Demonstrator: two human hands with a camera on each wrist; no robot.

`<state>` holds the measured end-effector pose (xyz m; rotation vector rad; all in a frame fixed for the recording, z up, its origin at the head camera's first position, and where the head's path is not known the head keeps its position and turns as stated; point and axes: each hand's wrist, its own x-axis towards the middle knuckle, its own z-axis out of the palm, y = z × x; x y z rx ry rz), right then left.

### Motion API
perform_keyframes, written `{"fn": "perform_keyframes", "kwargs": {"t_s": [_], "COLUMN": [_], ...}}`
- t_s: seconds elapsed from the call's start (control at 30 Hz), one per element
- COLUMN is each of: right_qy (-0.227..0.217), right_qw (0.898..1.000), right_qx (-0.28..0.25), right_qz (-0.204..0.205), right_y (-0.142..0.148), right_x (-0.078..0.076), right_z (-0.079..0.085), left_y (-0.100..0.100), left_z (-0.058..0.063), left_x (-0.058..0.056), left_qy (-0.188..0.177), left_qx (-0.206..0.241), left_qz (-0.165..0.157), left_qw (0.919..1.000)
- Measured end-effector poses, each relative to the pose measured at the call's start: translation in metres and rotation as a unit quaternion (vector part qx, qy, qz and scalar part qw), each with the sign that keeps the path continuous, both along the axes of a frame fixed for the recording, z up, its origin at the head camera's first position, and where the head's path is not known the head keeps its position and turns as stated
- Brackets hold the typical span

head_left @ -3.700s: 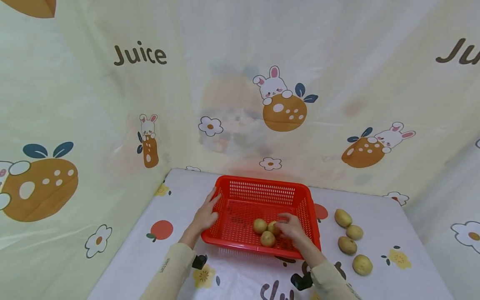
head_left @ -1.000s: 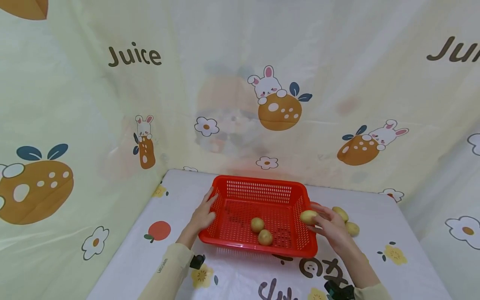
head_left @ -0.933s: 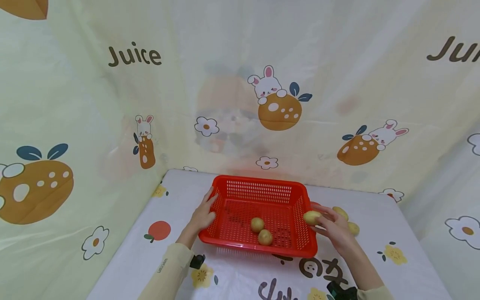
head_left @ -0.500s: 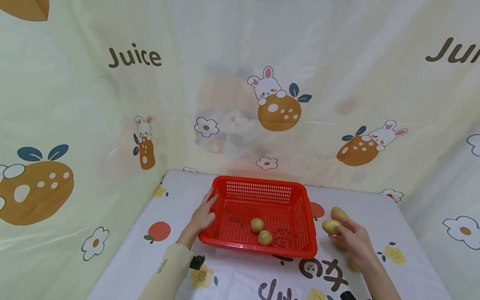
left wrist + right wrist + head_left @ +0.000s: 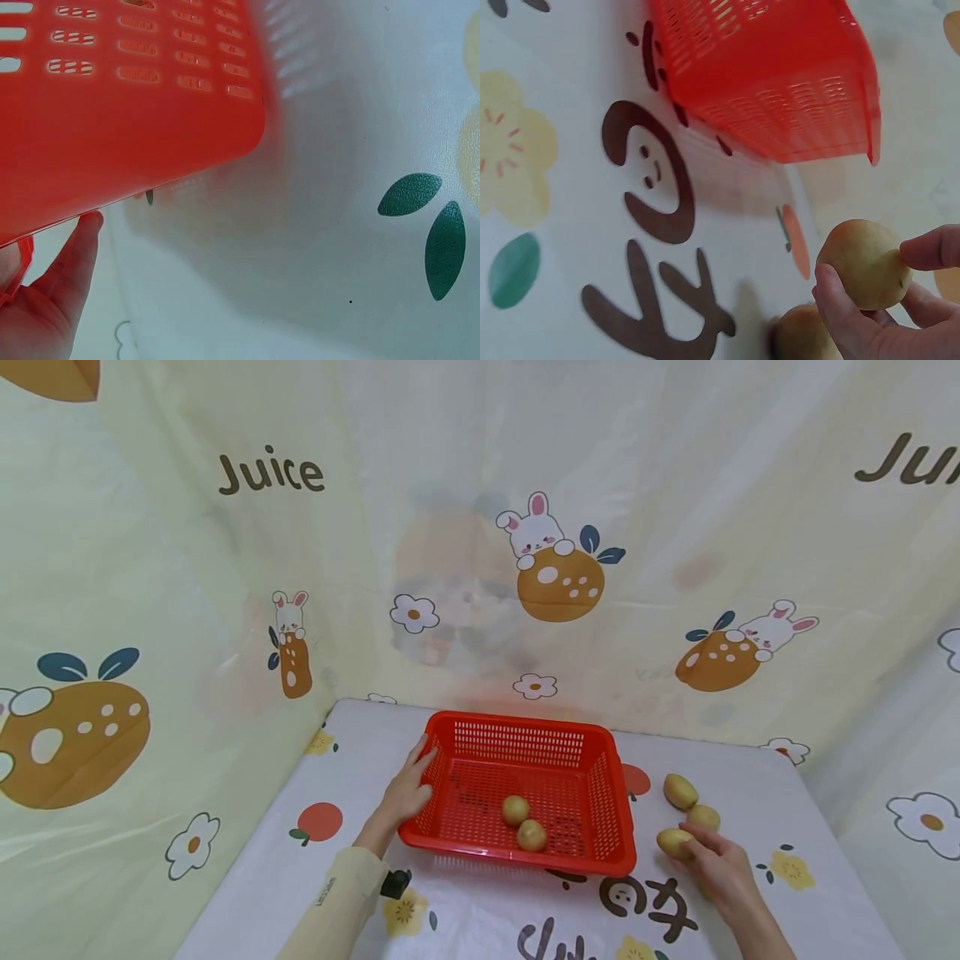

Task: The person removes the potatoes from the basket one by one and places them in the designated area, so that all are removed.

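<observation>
A red plastic basket (image 5: 517,857) with slotted sides stands on the table. Two potatoes, one farther back (image 5: 515,811) and one nearer the front (image 5: 532,836), lie on its floor. My left hand (image 5: 405,791) holds the basket's left rim; in the left wrist view a fingertip (image 5: 91,219) presses the outer wall under the rim. Right of the basket, my right hand (image 5: 720,864) pinches a potato (image 5: 864,264) between thumb and fingers. Below it, another potato (image 5: 804,334) appears in the right wrist view, partly hidden by the hand.
Two potatoes, one at the back (image 5: 680,792) and one just in front of it (image 5: 705,817), lie on the tablecloth to the right. A printed white cloth covers the table (image 5: 465,914). Behind it hangs a patterned curtain (image 5: 450,685).
One of three potatoes has left the basket. My right hand has carried it over the right rim, then toward the potatoes on the table and lower. My left hand has stayed at the rim.
</observation>
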<state>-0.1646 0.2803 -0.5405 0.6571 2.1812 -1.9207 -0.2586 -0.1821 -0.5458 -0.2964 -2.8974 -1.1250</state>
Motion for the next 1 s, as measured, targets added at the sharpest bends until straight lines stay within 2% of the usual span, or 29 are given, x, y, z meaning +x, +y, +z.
{"fn": "perform_keyframes", "kwargs": {"t_s": [0.3,0.5,0.8,1.0], "right_qy": [-0.035,-0.028,-0.018,-0.001], "right_qw": [0.999,0.998,0.999,1.0], "right_qx": [-0.022,-0.045,-0.01,0.009], "right_qz": [-0.032,-0.043,-0.025,-0.014], "right_y": [0.007,0.006,-0.003,-0.006], "right_x": [0.007,0.013,0.014,0.015], "right_z": [-0.017,-0.025,-0.039,-0.041], "left_y": [0.0,-0.001,-0.001,-0.001], "left_z": [0.0,0.0,0.0,0.002], "left_x": [-0.001,-0.001,0.002,0.003], "left_qy": [0.013,0.005,0.003,0.005], "left_qx": [0.007,0.009,0.008,0.004], "left_qz": [-0.003,-0.001,-0.004,-0.01], "left_qw": [0.9999,0.9999,1.0,0.9999]}}
